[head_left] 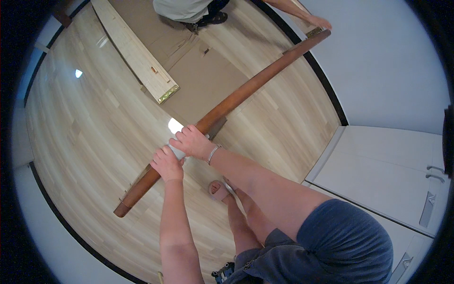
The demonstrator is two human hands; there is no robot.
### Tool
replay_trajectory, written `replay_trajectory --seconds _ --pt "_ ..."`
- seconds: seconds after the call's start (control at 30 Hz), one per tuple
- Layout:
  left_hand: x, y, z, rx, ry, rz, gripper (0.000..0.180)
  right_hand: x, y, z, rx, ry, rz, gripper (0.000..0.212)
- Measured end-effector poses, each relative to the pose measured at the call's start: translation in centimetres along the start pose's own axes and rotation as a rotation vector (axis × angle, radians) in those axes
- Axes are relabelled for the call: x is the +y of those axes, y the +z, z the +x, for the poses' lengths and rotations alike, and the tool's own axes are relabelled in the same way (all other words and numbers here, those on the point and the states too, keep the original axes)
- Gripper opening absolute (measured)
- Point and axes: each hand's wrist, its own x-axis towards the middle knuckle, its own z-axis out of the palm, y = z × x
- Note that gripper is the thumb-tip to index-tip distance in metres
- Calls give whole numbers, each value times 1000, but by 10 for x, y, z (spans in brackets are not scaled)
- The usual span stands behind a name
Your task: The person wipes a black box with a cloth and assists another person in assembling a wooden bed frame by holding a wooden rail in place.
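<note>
A long brown wooden rail (pixel 250 90) runs slantwise from the lower left to the upper right, above the floor. My left hand (pixel 168 163) is closed over its nearer part, fingers wrapped across the top. Just beyond it my right hand (pixel 193 141), with a bracelet at the wrist, grips the same rail. Between my hands shows a white wrapping or cloth (pixel 177 150); which it is, I cannot tell. Another person's hand (pixel 320 22) is at the rail's far end, by the wall. Small metal bits stick out along the near end's side.
A long pale wooden board (pixel 142 54) lies on the floor beside flattened cardboard (pixel 213 78). Another person (pixel 187 10) crouches at the top. White cabinets (pixel 378 161) stand at right, and a dark skirting (pixel 326 87) edges the wall. My sandalled foot (pixel 218 190) is below the rail.
</note>
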Motion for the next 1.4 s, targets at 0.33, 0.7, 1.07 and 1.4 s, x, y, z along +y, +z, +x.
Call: replay_trajectory --seconds 0.33,0.7,1.07,1.4 --pt "-3 5 0 36 6 21 62 0 -4 2 128 -22 -17 16" --pt "-4 -5 5 30 -25 -82 55 1 -5 13 70 -28 53 16" --pt "-9 1 14 55 -22 -84 56 7 8 22 90 -63 4 21" --pt "-14 4 12 20 -20 -95 57 4 -1 32 -51 -8 94 15"
